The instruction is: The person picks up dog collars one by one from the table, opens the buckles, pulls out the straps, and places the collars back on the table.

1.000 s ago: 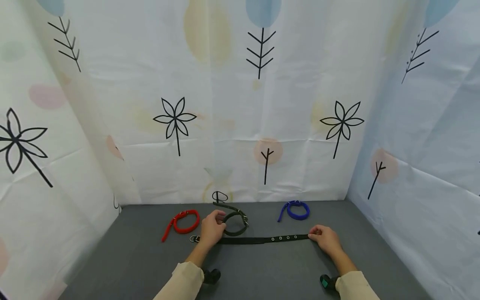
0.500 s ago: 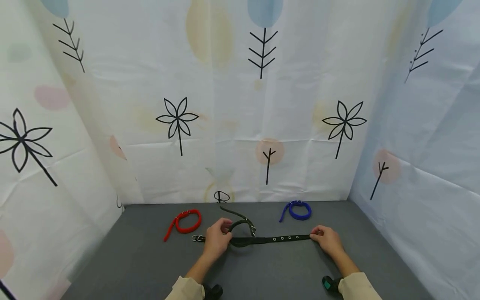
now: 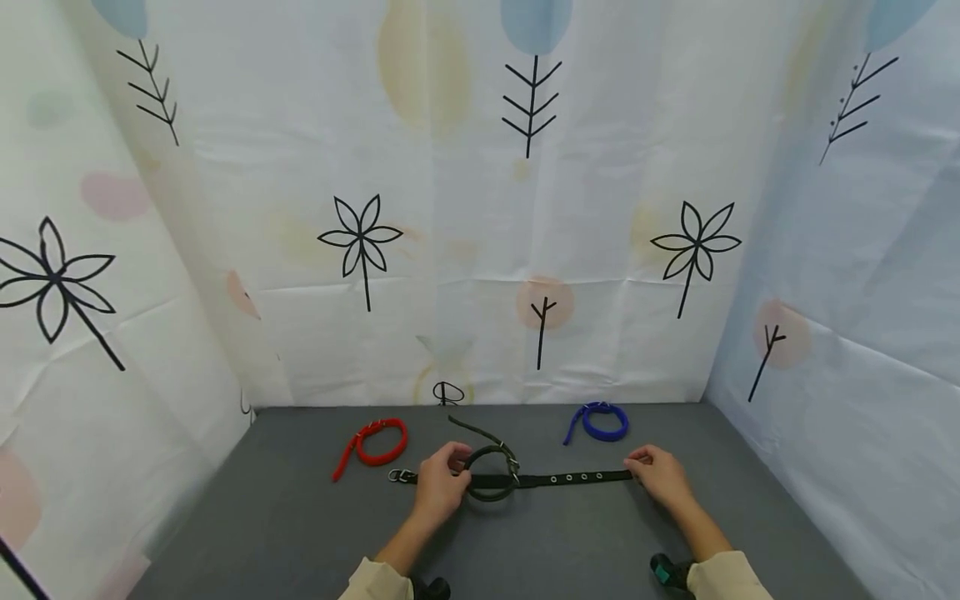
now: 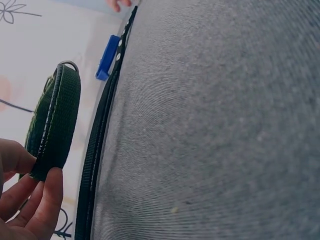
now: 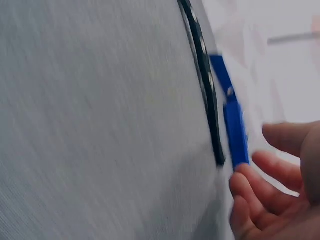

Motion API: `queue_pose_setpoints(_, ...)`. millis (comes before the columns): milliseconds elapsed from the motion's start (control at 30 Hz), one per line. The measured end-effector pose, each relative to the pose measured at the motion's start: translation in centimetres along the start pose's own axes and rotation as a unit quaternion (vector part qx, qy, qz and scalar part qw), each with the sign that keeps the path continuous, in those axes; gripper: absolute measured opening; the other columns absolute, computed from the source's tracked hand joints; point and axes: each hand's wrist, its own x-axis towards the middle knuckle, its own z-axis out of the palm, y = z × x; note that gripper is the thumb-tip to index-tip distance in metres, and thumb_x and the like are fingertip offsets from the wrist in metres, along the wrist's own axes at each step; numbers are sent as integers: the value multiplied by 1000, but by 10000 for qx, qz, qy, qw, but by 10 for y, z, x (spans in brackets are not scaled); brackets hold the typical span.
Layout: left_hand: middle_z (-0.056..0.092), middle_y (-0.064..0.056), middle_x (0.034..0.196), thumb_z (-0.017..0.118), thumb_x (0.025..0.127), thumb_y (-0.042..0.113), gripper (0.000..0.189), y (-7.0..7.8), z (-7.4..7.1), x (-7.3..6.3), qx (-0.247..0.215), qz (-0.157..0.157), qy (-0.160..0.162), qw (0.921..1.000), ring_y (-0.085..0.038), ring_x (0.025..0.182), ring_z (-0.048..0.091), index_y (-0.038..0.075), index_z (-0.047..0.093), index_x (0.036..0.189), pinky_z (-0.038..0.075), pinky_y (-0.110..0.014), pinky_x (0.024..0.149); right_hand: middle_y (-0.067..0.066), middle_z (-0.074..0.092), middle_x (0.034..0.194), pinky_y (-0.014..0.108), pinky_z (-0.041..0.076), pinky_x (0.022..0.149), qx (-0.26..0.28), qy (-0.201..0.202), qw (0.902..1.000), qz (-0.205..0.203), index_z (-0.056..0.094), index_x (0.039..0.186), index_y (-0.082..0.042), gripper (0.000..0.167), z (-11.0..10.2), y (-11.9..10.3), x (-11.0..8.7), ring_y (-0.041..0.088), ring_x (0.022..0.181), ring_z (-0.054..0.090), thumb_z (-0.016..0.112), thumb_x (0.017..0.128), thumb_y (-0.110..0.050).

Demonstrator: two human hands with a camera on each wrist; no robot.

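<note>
My left hand [image 3: 441, 487] pinches a dark green webbing collar [image 4: 62, 120] between thumb and fingers. This collar is curled into a ring, with its buckle on the right and its free tail pointing to the back. In the left wrist view it is held up off the grey table. Stretched straight across the table beneath it lies another dark green collar [image 3: 536, 481], its buckle and metal ring at the left, metal eyelets toward the right. At the right tip of this flat collar is my right hand [image 3: 662, 477], fingers loosely bent, holding nothing and apart from the tip in the right wrist view.
A coiled red collar [image 3: 347, 458] lies at the back left of the grey table [image 3: 555, 542]. Toward the back right is a coiled blue collar [image 3: 606, 437]. White printed cloth [image 3: 450, 317] walls in the table behind and at both sides.
The left hand has brought the ringed collar toward the person and over the flat collar. The right fingers, at the flat collar's tip before, now stand just off it.
</note>
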Motion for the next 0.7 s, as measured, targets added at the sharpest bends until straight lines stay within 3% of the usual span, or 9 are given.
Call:
queue_pose_setpoints(167, 70, -3, 91, 70, 73, -7, 31, 0, 2, -2, 97, -61, -5, 9999, -13, 76, 62, 11, 69, 98, 48, -27, 63, 6, 67, 87, 40, 47, 66, -31, 415, 9986, -330, 66, 102, 0, 20, 13, -27, -10, 24, 77, 62, 68, 91, -16)
queue_pose_setpoints(300, 70, -3, 90, 70, 72, -8, 31, 1, 4, -4, 29, -19, -7, 10000, -12, 75, 62, 11, 69, 97, 47, -26, 62, 4, 66, 87, 35, 47, 65, 542, 373, 9966, -499, 66, 104, 0, 21, 27, -52, -17, 19, 74, 61, 70, 90, -16)
queue_pose_setpoints(433, 70, -3, 88, 69, 71, -9, 31, 1, 6, -7, -45, 149, 45, 9999, -12, 72, 62, 9, 69, 96, 47, -26, 61, 4, 66, 89, 29, 49, 61, 1347, 30, 9897, -488, 66, 106, -1, 22, 43, -73, -21, 21, 73, 62, 70, 91, -16)
queue_pose_setpoints(533, 69, -1, 88, 69, 72, -8, 30, 3, 6, -9, -60, 85, 23, 9999, -11, 72, 61, 9, 69, 96, 47, -26, 61, 5, 66, 90, 28, 48, 56, 1911, -339, 9798, -477, 66, 107, 0, 22, 54, -85, -22, 24, 70, 60, 69, 91, -15)
queue_pose_setpoints(700, 69, -2, 90, 70, 75, -6, 27, 6, 7, -13, -108, -85, -71, 9999, -11, 75, 62, 10, 69, 97, 47, -26, 64, 7, 66, 89, 26, 43, 51, 2329, -860, 9666, -638, 65, 109, 3, 25, 70, -101, -21, 17, 56, 51, 68, 92, -15)
